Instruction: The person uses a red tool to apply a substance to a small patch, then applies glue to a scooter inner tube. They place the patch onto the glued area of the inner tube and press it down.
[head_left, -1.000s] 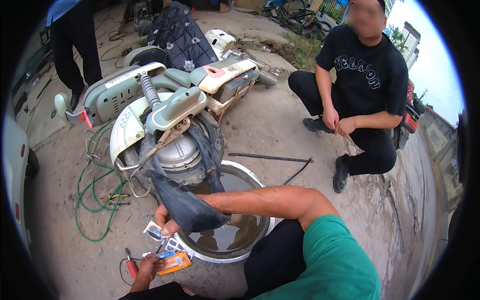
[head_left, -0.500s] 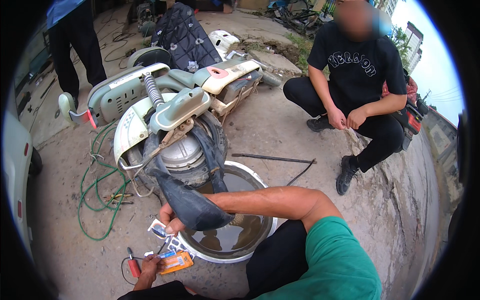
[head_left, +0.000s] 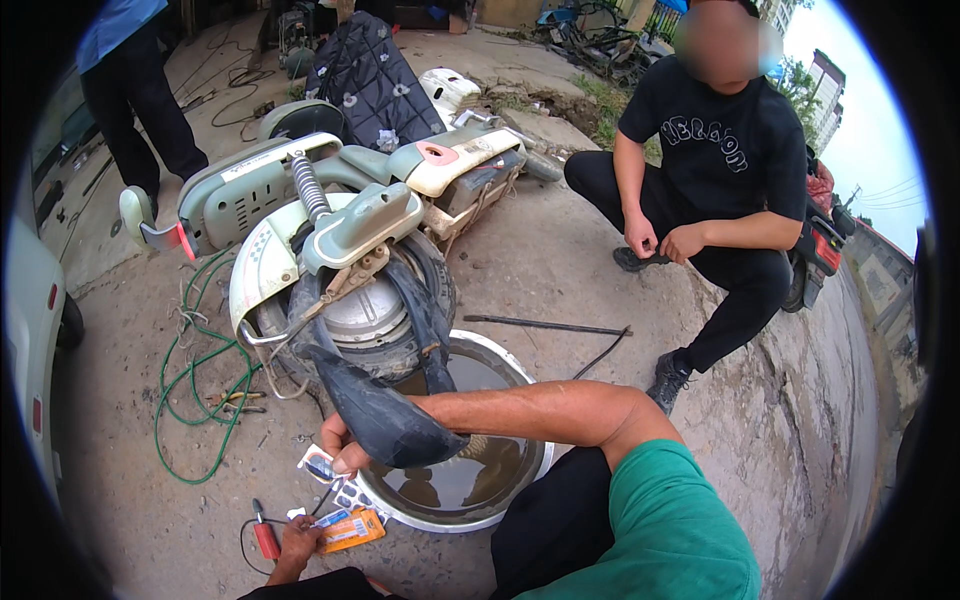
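My right arm reaches leftward, its wrist behind a sagging section of black inner tube point(head_left: 385, 415) that is pulled out of a scooter wheel. My right hand point(head_left: 342, 450) is pinched on a small patch point(head_left: 318, 464) with a white backing and a dark centre. Lower left, my left hand point(head_left: 298, 538) is closed on a slim blue-and-white tube point(head_left: 332, 518). An orange packet point(head_left: 352, 530) sits right beside those fingers. Close by is a sheet of dark patches point(head_left: 350, 494). A red-handled tool point(head_left: 265, 538) lies left of my left hand.
The pale green scooter point(head_left: 360, 220) lies on its side ahead. A white-rimmed basin point(head_left: 520, 375) of murky water stands under the inner tube. Green cord point(head_left: 190, 370) coils on the left, and a black bar point(head_left: 540, 325) lies beyond the basin. One person point(head_left: 715, 150) squats at right; another point(head_left: 135, 90) stands far left.
My hands keep nearly the same places and holds. The squatting person's hands and front foot have shifted slightly left.
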